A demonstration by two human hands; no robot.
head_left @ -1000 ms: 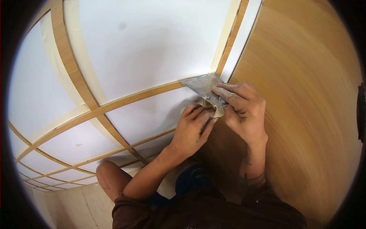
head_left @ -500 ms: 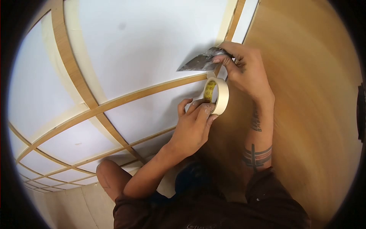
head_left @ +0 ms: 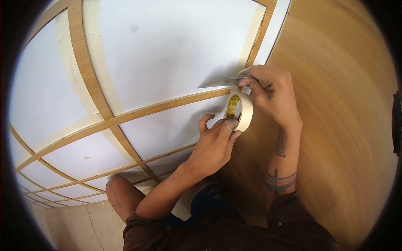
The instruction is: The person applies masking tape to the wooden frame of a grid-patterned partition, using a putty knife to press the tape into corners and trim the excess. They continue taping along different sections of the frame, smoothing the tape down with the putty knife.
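My left hand (head_left: pixel 215 144) grips a roll of masking tape (head_left: pixel 246 113), with fingers inside its yellow-printed core. The roll's top sits close to the corner where a wooden strip (head_left: pixel 176 103) meets the panel's edge. Just above it, my right hand (head_left: pixel 270 90) pinches a metal putty knife (head_left: pixel 222 82), whose thin blade points left and lies nearly flat to the white panel (head_left: pixel 167 46). A short piece of tape (head_left: pixel 234 89) runs from the roll up toward the blade. Where exactly the blade touches is hard to make out.
Wooden strips (head_left: pixel 86 62) divide the white panels into a grid, with cream masking tape (head_left: pixel 98 62) along several edges. A brown wooden surface (head_left: pixel 335 104) stands on the right. My bent knee (head_left: pixel 121 190) is at lower left, above a pale floor (head_left: pixel 75 226).
My right hand has come down with the putty knife, and the blade has tilted flatter, now seen nearly edge-on. The tape roll has dropped slightly in view.
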